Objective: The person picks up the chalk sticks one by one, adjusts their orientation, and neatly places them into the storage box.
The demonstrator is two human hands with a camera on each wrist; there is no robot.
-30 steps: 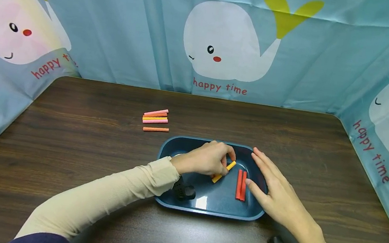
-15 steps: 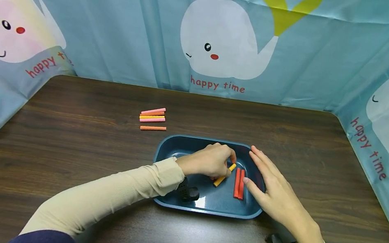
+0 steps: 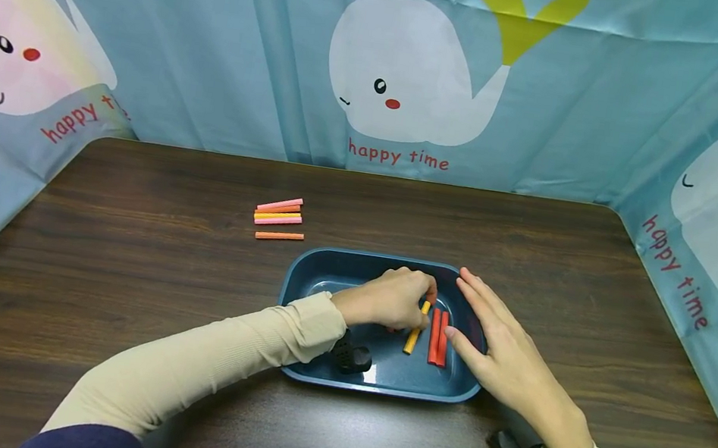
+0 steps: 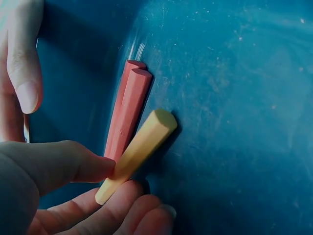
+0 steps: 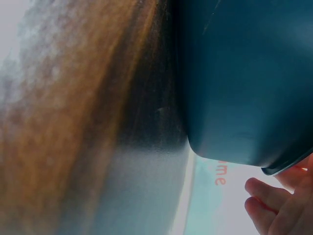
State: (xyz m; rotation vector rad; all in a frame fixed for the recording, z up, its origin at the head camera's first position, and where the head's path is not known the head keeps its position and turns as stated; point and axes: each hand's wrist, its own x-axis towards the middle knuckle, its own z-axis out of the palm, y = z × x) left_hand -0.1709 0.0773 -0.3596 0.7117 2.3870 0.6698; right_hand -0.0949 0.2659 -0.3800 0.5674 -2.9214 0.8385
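In the head view a dark blue tray (image 3: 377, 390) sits on the table. My left hand (image 3: 390, 297) reaches into it and pinches a yellow chalk stick (image 3: 412, 341) between thumb and fingers. The left wrist view shows this chalk (image 4: 146, 139) tilted, its lower end in the fingers. Two red chalk sticks (image 3: 438, 338) lie side by side just right of it. My right hand (image 3: 506, 352) rests along the tray's right rim, fingers extended, thumb inside near the red pair. The right wrist view shows its fingers (image 5: 274, 200) outside the tray wall. A reddish bit under my left hand is mostly hidden.
Several pink, orange and yellow chalk sticks (image 3: 278, 214) lie grouped behind the tray's left end, with one orange stick (image 3: 279, 236) a little apart in front. A blue whale-print curtain (image 3: 219, 44) borders the wooden table (image 3: 123, 237) at the back and sides.
The yellow chalk has turned from slanted to nearly upright in the head view, closer to parallel with the red pair. My left hand has shifted slightly right; the right hand stays at the rim.
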